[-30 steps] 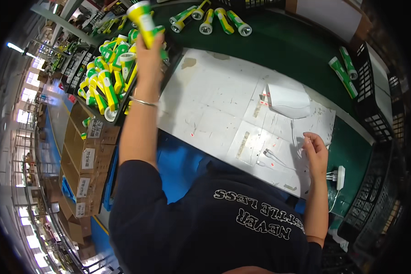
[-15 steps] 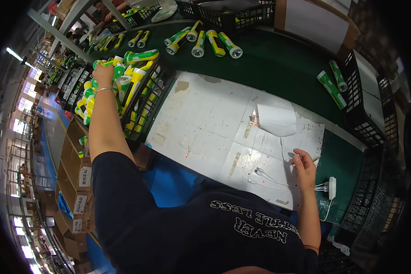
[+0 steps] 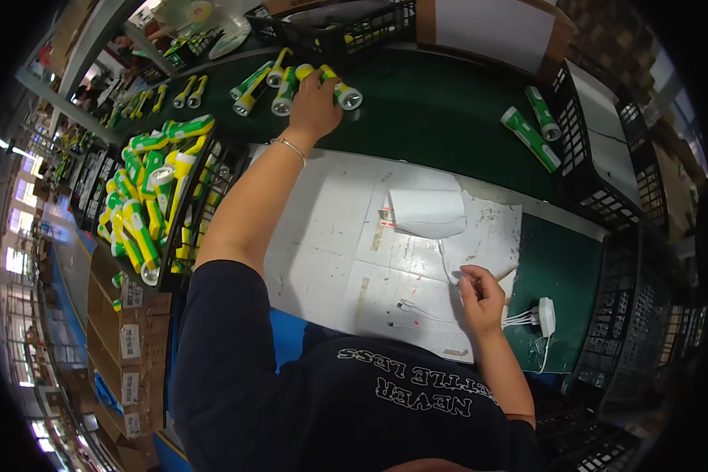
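Observation:
My left hand (image 3: pixel 316 108) reaches over the far green surface, its fingers curled around a green-and-yellow flashlight (image 3: pixel 304 71). Most of that flashlight is hidden under the hand. Close by lie several more, among them one flashlight (image 3: pixel 285 92) to its left and another flashlight (image 3: pixel 344 92) to its right. Above the white board (image 3: pixel 315 236), my right hand (image 3: pixel 484 303) is closed, thumb and forefinger brought together at a thin white cable (image 3: pixel 445 259). This cable runs up to a curled white sheet (image 3: pixel 428 211). Other white cables (image 3: pixel 421 313) lie beside the right hand.
A black crate (image 3: pixel 182 236) heaped with flashlights stands at the left, above cardboard boxes (image 3: pixel 126 338). At the right are a white charger block (image 3: pixel 547 316), two flashlights (image 3: pixel 531 138) and a black crate (image 3: pixel 586 157). A person (image 3: pixel 126 43) is at the far left.
My left hand has left the crate of flashlights, moved right and closed over a flashlight on the green surface. My right hand keeps its pose by the cable. The whole view has shifted.

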`<state>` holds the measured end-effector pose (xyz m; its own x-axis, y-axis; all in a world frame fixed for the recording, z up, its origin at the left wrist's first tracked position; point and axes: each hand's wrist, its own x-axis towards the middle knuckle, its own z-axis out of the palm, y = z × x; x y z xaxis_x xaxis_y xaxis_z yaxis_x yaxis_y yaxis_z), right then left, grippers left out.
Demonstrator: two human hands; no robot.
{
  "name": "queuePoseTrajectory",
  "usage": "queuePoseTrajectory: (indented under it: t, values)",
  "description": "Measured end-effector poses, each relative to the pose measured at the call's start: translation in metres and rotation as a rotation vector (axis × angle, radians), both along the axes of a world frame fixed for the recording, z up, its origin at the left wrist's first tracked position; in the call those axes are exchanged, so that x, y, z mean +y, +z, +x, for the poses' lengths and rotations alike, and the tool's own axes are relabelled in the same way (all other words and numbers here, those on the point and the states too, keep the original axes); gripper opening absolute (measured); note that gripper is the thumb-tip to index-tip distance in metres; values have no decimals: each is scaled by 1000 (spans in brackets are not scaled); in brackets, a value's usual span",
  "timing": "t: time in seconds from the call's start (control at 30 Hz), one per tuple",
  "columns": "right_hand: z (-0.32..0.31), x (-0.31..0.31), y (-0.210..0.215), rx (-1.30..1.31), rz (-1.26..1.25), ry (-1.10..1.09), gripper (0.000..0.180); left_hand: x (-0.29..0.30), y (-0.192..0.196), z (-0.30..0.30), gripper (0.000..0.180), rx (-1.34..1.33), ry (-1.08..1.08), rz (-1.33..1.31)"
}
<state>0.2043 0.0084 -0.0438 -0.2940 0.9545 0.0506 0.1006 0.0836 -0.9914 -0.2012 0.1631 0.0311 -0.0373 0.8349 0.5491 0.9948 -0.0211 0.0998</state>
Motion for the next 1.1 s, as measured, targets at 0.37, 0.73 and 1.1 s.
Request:
queuePoseTrajectory:
  t: [0.37,0.73,1.1]
  values:
    - [3,3,8,-120,10,32,19,87,-65,33,47,-241,356,-207]
    - [1,6,9,109,-106,15,18,-3,21,84,50,-1848,-454,-32]
    - [3,-9,16,144,76,-111,16,-119,-23,206,36,-2496,-402,-789]
